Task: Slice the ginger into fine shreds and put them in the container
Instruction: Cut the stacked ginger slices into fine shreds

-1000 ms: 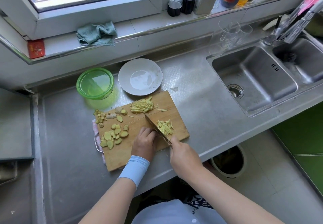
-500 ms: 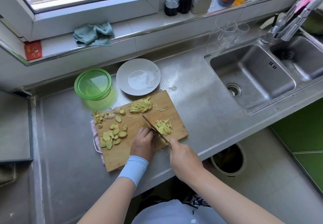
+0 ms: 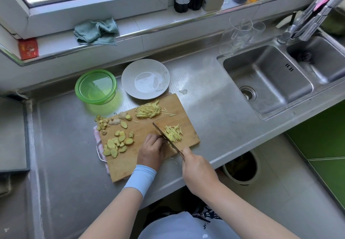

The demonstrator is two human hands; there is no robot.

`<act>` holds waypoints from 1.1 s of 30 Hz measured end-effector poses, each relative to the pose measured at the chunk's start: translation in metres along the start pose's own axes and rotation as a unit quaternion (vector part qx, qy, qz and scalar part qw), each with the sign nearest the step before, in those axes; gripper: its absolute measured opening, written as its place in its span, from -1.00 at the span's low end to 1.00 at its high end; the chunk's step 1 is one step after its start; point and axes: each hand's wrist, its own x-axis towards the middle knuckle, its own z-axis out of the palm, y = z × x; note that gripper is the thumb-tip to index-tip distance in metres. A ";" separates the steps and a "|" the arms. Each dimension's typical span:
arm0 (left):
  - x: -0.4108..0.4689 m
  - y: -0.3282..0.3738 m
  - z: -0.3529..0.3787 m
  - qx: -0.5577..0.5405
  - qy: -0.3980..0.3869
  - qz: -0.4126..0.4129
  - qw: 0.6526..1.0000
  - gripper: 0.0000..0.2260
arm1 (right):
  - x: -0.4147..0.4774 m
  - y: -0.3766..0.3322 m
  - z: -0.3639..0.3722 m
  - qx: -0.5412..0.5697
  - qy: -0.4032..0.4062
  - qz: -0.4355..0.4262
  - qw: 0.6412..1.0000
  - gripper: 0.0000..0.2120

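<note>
A wooden cutting board [image 3: 128, 162] lies on the steel counter. Ginger slices [image 3: 117, 143] are heaped on its left part, and a few knobbly ginger pieces [image 3: 113, 121] lie near its far left corner. One pile of ginger shreds [image 3: 148, 110] sits at the far edge, a second pile of shreds [image 3: 173, 133] just right of the knife blade [image 3: 164, 138]. My right hand [image 3: 197, 171] grips the knife handle. My left hand [image 3: 152, 150] has curled fingers pressed down on the board against the blade's left side; what lies under them is hidden.
A green round container [image 3: 95, 86] and a grey plate [image 3: 145, 79] stand beyond the board. A double sink [image 3: 268, 82] with a tap is at the right, glasses behind it. A bin [image 3: 240, 167] stands on the floor below the counter edge. A cloth lies on the windowsill.
The knife and both hands stay at the same spot on the board, the blade shifting only slightly beside the near shred pile. The view drifted a little.
</note>
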 end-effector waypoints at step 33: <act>0.027 -0.031 -0.022 0.042 -0.167 0.205 0.964 -0.81 | 0.017 -0.011 -0.002 -0.001 0.013 0.004 1.000 -0.85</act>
